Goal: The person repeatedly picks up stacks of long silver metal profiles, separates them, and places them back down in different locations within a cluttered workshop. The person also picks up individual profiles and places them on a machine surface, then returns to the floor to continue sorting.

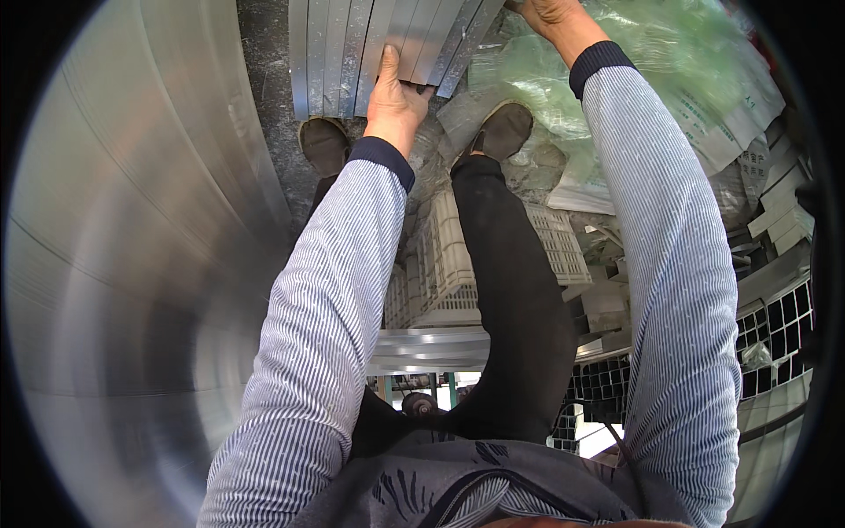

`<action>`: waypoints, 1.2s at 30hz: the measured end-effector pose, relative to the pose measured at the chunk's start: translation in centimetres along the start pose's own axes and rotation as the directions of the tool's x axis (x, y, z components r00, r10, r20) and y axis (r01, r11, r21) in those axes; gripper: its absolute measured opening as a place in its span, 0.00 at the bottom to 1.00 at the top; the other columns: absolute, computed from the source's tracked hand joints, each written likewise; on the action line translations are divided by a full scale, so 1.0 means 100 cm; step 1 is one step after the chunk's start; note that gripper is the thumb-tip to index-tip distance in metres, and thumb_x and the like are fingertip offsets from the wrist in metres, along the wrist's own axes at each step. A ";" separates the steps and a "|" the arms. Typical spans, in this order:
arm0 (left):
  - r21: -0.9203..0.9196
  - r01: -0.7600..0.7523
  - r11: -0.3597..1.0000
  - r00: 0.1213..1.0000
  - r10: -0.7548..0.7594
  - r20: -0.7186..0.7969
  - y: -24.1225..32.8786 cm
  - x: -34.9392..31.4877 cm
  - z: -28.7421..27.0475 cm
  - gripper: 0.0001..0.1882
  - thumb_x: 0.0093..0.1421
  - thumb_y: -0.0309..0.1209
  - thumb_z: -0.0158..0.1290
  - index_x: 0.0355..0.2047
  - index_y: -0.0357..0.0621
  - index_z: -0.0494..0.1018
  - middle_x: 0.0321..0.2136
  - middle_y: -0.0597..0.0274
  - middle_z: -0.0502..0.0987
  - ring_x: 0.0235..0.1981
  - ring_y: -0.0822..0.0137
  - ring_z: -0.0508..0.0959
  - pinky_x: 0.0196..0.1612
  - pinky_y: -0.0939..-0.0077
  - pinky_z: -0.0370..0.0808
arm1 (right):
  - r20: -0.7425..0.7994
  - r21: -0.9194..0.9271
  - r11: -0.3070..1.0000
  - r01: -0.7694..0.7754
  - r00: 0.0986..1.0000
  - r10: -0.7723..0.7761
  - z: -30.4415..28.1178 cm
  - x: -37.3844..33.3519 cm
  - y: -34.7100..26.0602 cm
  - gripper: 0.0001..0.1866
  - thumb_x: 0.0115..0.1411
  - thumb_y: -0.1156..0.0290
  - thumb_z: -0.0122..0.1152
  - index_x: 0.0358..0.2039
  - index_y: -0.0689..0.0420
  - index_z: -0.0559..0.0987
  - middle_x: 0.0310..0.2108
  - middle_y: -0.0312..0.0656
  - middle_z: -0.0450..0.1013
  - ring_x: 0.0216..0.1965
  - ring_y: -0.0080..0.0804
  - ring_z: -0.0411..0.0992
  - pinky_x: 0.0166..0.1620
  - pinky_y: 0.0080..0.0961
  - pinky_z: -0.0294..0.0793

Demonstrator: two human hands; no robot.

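Several long silver metal bars (352, 53) lie side by side in a flat bundle at the top of the view, pale specks on their faces. My left hand (393, 110) grips the near end of the bundle, thumb on top and fingers curled at the end edge. At the bundle's right side, my right hand (550, 13) holds its edge; the picture's top border cuts off part of that hand. How far its fingers reach under the bars is hidden.
Green-tinted clear plastic film (669, 62) and white printed sacks (739, 123) lie to the right. White plastic crates (449, 246) stand by my legs, with metal profiles (422, 352) nearby. A large shiny metal surface (132, 220) fills the left. Black wire mesh (775, 326) is at right.
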State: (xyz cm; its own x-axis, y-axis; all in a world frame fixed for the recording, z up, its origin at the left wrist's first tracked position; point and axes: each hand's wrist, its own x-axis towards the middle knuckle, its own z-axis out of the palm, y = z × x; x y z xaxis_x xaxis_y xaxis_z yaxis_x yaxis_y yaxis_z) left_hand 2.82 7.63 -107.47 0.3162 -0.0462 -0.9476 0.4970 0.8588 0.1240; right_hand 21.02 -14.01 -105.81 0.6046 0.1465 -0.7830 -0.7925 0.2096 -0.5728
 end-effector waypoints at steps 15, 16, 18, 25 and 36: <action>0.141 0.049 0.989 0.998 -0.052 0.018 -0.044 -0.008 -0.002 0.62 0.54 0.62 0.73 0.80 0.54 0.52 0.78 0.59 0.57 0.79 0.50 0.54 0.78 0.30 0.46 | 0.102 0.227 0.973 0.037 0.993 -0.061 -0.029 -0.004 0.017 0.20 0.58 0.71 0.74 0.52 0.58 0.85 0.47 0.36 0.84 0.51 0.32 0.81 0.56 0.32 0.79; 0.151 0.057 0.987 0.998 -0.058 0.001 -0.044 -0.009 -0.002 0.63 0.54 0.61 0.74 0.80 0.54 0.51 0.78 0.58 0.57 0.79 0.49 0.54 0.78 0.30 0.47 | 0.089 0.208 0.976 0.056 0.993 -0.076 -0.031 -0.004 0.018 0.20 0.58 0.72 0.73 0.52 0.58 0.85 0.48 0.37 0.84 0.51 0.32 0.81 0.57 0.32 0.79; 0.198 0.040 0.979 0.993 -0.017 -0.113 -0.040 -0.011 -0.001 0.66 0.55 0.56 0.76 0.81 0.48 0.46 0.79 0.53 0.54 0.79 0.46 0.54 0.78 0.35 0.50 | 0.134 0.228 0.972 0.051 0.987 -0.083 -0.034 -0.004 0.020 0.19 0.59 0.73 0.73 0.52 0.58 0.85 0.49 0.38 0.84 0.52 0.32 0.81 0.58 0.31 0.79; 0.934 -0.320 -0.158 0.812 0.462 0.357 -0.002 -0.023 0.031 0.62 0.57 0.54 0.74 0.77 0.30 0.53 0.76 0.31 0.57 0.78 0.41 0.59 0.78 0.53 0.58 | 0.136 0.295 0.955 -0.027 0.991 -0.014 -0.038 -0.003 0.030 0.20 0.59 0.75 0.72 0.53 0.59 0.85 0.49 0.40 0.85 0.52 0.34 0.82 0.58 0.34 0.80; 0.745 -0.536 0.396 0.827 0.069 0.558 0.040 0.048 0.104 0.61 0.53 0.53 0.76 0.74 0.30 0.57 0.63 0.37 0.76 0.64 0.47 0.79 0.66 0.55 0.76 | 0.212 0.190 0.980 -0.064 0.977 0.023 -0.054 -0.016 0.053 0.34 0.61 0.65 0.75 0.64 0.65 0.76 0.57 0.48 0.80 0.61 0.40 0.77 0.66 0.37 0.75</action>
State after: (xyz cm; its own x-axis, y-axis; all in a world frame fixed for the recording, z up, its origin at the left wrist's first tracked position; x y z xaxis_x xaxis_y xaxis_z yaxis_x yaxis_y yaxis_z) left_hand 14.68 5.55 -108.47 0.7467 -0.2641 -0.6105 0.6297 -0.0152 0.7767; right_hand 15.48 -18.35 -108.91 0.5893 0.3527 -0.7269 -0.8001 0.3795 -0.4645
